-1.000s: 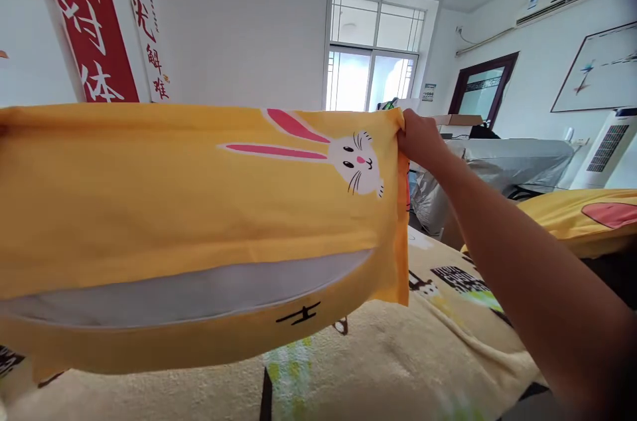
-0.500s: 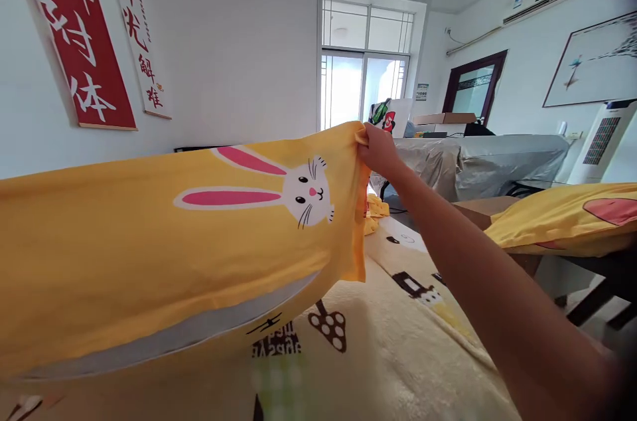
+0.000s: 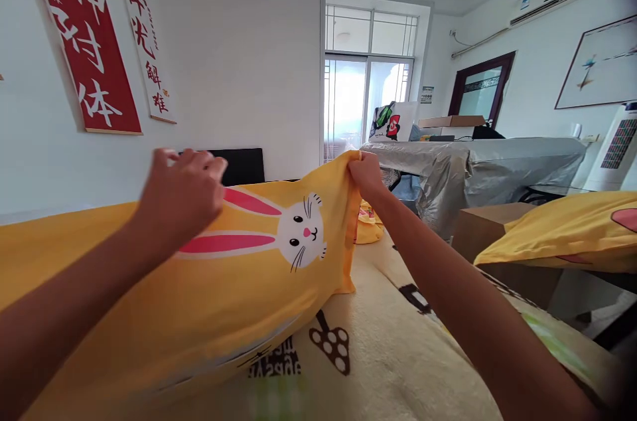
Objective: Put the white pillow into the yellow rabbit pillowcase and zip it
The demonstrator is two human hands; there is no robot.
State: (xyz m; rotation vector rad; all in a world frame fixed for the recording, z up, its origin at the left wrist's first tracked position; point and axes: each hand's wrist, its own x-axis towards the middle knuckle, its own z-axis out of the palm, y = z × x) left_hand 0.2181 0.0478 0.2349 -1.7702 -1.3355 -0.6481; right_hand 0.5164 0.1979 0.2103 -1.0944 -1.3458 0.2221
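Observation:
A yellow pillowcase [image 3: 239, 288] with a white long-eared rabbit print stretches across the lower left. My right hand [image 3: 367, 175] pinches its upper right corner and holds it up, so that side hangs down. My left hand [image 3: 184, 185] is at the upper edge, left of the rabbit's face and in front of the ear tips. Its fingers are curled; whether they grip cloth is hidden. The pillowcase's lower part sags onto a cream fleece blanket [image 3: 378, 335] with brown mushroom and lettering prints.
A bunched yellow cloth [image 3: 369, 228] lies behind the raised corner. To the right are a yellow pillow [image 3: 562, 228] and a cardboard box [image 3: 482, 222]. A plastic-covered table [image 3: 517, 159] stands at the back, with a printed bag [image 3: 391, 121] on it.
My left hand has come into view at the upper edge. My right hand and the held corner are slightly lower, and the grey gap along the pillowcase's underside has narrowed.

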